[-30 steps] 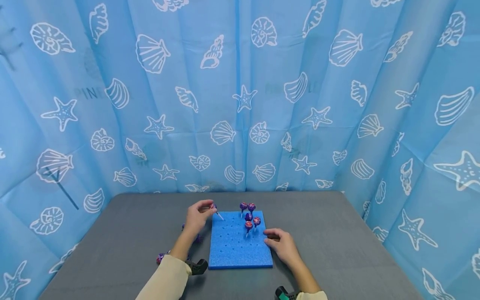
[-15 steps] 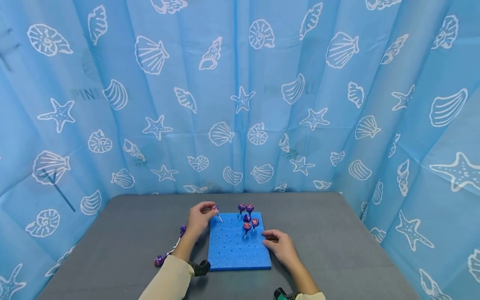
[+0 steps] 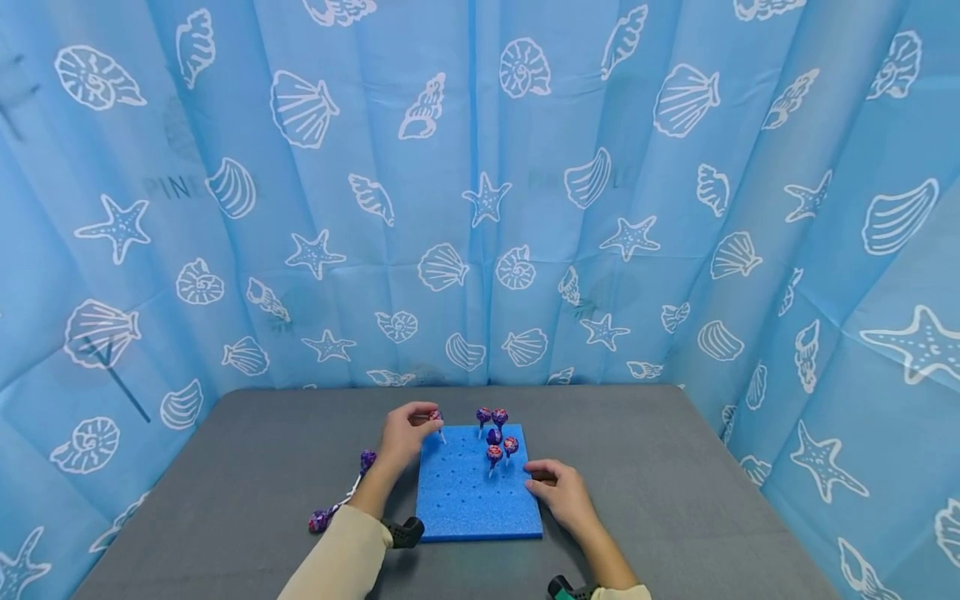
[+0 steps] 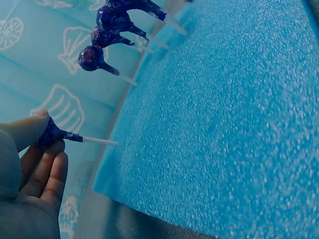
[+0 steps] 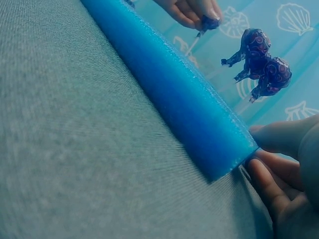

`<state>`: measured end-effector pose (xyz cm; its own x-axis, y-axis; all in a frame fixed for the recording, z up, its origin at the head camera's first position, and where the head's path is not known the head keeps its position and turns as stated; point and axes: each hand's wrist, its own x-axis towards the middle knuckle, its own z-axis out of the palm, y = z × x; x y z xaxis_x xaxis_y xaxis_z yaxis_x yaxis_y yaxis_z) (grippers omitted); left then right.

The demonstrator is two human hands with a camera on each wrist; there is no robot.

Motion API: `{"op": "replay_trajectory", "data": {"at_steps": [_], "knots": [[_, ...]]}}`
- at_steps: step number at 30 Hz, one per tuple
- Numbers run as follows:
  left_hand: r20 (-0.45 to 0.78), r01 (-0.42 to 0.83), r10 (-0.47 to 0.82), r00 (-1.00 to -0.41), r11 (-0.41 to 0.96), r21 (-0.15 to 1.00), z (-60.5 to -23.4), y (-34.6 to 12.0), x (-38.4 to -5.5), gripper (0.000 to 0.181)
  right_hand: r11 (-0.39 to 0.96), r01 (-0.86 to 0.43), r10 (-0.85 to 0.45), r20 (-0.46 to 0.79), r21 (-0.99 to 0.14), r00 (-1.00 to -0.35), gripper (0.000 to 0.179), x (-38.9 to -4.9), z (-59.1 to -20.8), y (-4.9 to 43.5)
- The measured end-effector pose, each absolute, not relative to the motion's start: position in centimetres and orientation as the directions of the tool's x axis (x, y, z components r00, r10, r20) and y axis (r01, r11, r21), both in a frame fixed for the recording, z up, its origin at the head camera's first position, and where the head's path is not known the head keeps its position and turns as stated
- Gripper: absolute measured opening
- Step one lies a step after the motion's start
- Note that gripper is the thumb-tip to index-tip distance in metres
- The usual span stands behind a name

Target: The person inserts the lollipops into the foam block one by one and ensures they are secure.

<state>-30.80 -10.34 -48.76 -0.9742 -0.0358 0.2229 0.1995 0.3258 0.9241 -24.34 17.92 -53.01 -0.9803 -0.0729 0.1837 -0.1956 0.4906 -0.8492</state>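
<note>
My left hand (image 3: 402,435) pinches the wrapped head of a lollipop (image 4: 52,133) between thumb and fingers, over the board's far left corner. Its white stick (image 4: 99,141) points at the blue foam board (image 3: 480,508); whether the tip sits in a hole I cannot tell. Several purple-and-red lollipops (image 3: 494,453) stand upright in the board's far right part. At the board's right edge, my right hand (image 3: 558,492) touches the foam with thumb and fingertips, fingers loosely bent. In the right wrist view its fingers (image 5: 271,186) lie against the board's corner.
Loose lollipops (image 3: 321,521) lie on the grey table (image 3: 660,500) left of the board, partly behind the left forearm. Rows of small holes (image 3: 461,482) mark the foam. A blue shell-print curtain (image 3: 480,250) hangs behind the table.
My left hand has moved slightly right with the lollipop, whose stick now stands more upright over the board's far left corner. The right hand stays at the board's edge.
</note>
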Motion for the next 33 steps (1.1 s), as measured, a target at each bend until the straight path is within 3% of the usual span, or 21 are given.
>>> {"op": "replay_trajectory", "data": {"at_steps": [33], "knots": [[0.264,0.253,0.043,-0.963,0.469,0.846,-49.3,-9.1,-30.6,0.024,0.478,-0.195,-0.087,0.175,-0.857,-0.981,0.019,-24.3,-52.9,18.0]]}}
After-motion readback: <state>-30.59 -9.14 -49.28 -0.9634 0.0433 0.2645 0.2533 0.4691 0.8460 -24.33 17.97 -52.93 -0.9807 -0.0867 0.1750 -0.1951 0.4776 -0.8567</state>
